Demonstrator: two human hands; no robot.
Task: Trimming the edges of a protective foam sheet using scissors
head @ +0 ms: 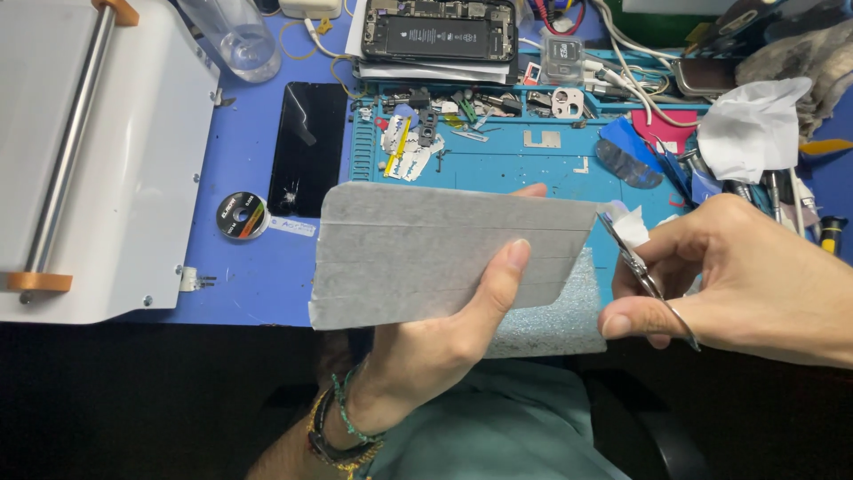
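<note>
The left hand [426,351] holds a grey sheet [444,253] up in front of the body, above the near edge of the desk. The thumb presses on the front face of the sheet, near its right part, and one fingertip shows above the top edge, so the fingers are closed around it from behind. The sheet is flat, with faint lines running along its length, and its right end is cut at a slant. Beaded bracelets [342,427] sit on the left wrist.

The right hand [737,280] holds a pair of small metal scissors [644,276] — the thumb and the fingers are closed on the handles, and the blades point up and to the left, touching the slanted right edge of the sheet. I cannot tell how far the blades are open. A small white scrap [629,224] is just beside the blade tips.

Behind the sheet, partly hidden, a piece of grey foam [560,316] lies at the near edge of a blue work mat [533,169]. On the mat there are many small parts and tools. At the far side lies an opened phone [440,36] with its inside showing, and to the left of the mat a black screen panel [306,147]. Near it lies a small roll of tape [242,215]. A white machine with a metal roller [98,160] stands at the left — well apart from both hands. A crumpled white tissue [751,129] lies at the right.
</note>
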